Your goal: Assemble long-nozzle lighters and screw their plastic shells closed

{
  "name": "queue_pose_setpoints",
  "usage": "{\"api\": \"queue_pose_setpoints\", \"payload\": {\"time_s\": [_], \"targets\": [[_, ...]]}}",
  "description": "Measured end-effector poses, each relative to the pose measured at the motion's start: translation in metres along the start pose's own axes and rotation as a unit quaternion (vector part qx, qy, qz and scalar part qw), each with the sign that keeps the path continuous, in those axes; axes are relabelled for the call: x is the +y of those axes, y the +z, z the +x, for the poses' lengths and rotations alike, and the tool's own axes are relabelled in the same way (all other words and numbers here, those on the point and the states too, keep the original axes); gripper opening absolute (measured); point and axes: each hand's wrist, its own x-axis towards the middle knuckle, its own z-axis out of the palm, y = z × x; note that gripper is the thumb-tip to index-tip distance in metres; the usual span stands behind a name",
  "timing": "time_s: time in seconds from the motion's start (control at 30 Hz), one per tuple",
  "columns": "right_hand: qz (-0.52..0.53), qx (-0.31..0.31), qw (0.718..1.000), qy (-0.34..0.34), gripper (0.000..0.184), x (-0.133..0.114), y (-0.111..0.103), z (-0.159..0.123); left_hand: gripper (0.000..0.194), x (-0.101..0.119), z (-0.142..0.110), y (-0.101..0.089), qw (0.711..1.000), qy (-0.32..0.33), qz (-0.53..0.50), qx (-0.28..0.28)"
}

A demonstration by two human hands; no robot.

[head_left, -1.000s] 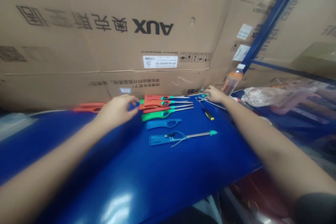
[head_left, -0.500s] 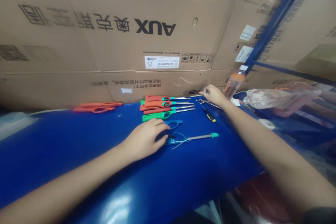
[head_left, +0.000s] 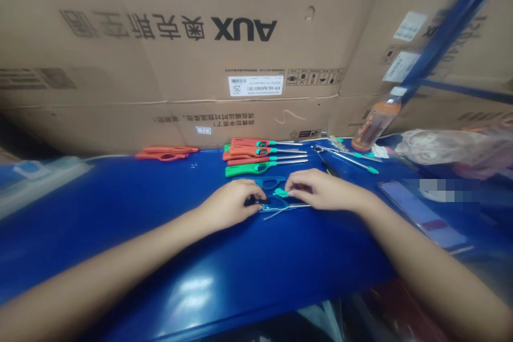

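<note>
Both hands meet over an opened blue lighter shell [head_left: 274, 205] lying on the blue table [head_left: 160, 235]. My left hand [head_left: 230, 204] is curled on the shell's left end, its fingertips pressing it down. My right hand [head_left: 320, 190] pinches a small green plastic piece [head_left: 280, 192] just above the shell. A metal tube sticks out from under my right hand. Another blue shell half [head_left: 269, 181] lies just behind my hands.
Behind my hands lies a row of red and green long-nosed lighters [head_left: 260, 157]. Orange shells [head_left: 166, 153] lie to the left, metal tubes with green tips [head_left: 348, 154] and an orange drink bottle [head_left: 377, 120] to the right. Large cardboard boxes [head_left: 200, 53] wall the back. A phone [head_left: 420, 214] lies on the right.
My right hand came back from the tubes at the far right with a green piece and joined the left at the blue shell. The camera shifted a little to the right.
</note>
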Motion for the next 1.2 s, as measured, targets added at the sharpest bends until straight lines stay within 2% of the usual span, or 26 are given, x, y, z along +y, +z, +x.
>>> {"api": "queue_pose_setpoints", "payload": {"time_s": [0.23, 0.4, 0.8, 1.0, 1.2], "targets": [[-0.068, -0.020, 0.997, -0.016, 0.011, -0.005, 0.019, 0.002, 0.017, 0.004, -0.002, 0.002, 0.999, -0.032, -0.042, -0.001], [-0.100, -0.051, 0.993, -0.026, 0.013, -0.015, 0.021, 0.002, 0.015, 0.005, -0.005, 0.003, 0.997, -0.029, -0.066, 0.000], [-0.143, -0.072, 0.986, -0.051, 0.016, -0.020, 0.026, 0.003, 0.014, 0.005, -0.007, 0.009, 0.997, -0.034, -0.062, 0.006], [-0.141, -0.040, 0.986, -0.079, 0.018, -0.018, 0.030, 0.003, 0.012, 0.003, -0.007, 0.012, 0.997, -0.038, -0.069, 0.017], [-0.152, -0.040, 0.983, -0.099, 0.018, -0.019, 0.033, 0.002, 0.014, 0.002, -0.008, 0.013, 0.996, -0.040, -0.079, 0.029]]}}
